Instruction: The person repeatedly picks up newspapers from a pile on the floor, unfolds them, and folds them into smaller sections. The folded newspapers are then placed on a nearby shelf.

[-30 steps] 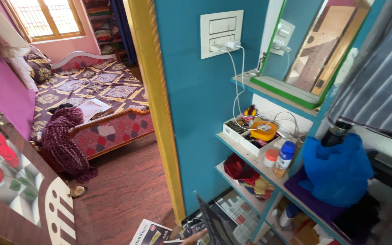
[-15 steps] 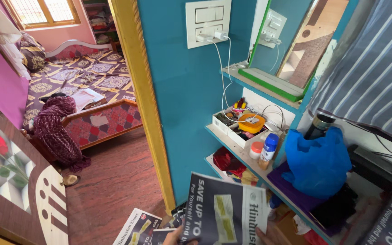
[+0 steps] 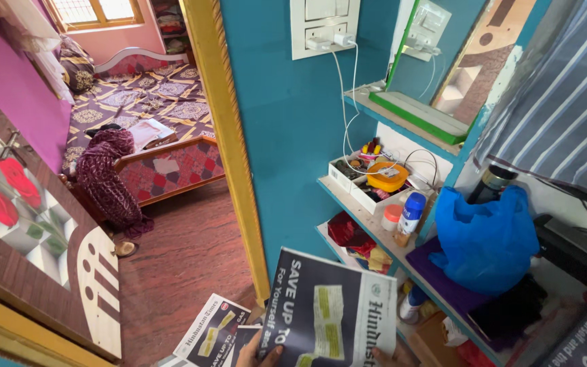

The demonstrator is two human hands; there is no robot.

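A folded newspaper (image 3: 327, 314) with a dark printed front is held up at the bottom middle of the head view. My left hand (image 3: 258, 355) grips its lower left corner, thumb on the page. My right hand (image 3: 390, 356) holds its lower right edge; only the fingertips show at the frame's bottom. More newspapers (image 3: 213, 334) lie on the red floor just left of my left hand.
Blue wall shelves (image 3: 365, 216) on the right carry a white tray of small items, an orange box (image 3: 386, 178), small bottles and a blue plastic bag (image 3: 485, 239). A yellow door frame (image 3: 229, 136) and open flowered door (image 3: 28, 251) lead to a bedroom with a bed (image 3: 151, 129).
The newspaper came up from the bottom edge into full view, held in both hands. The view then shifted slightly, so the shelves and door sit a little further right.
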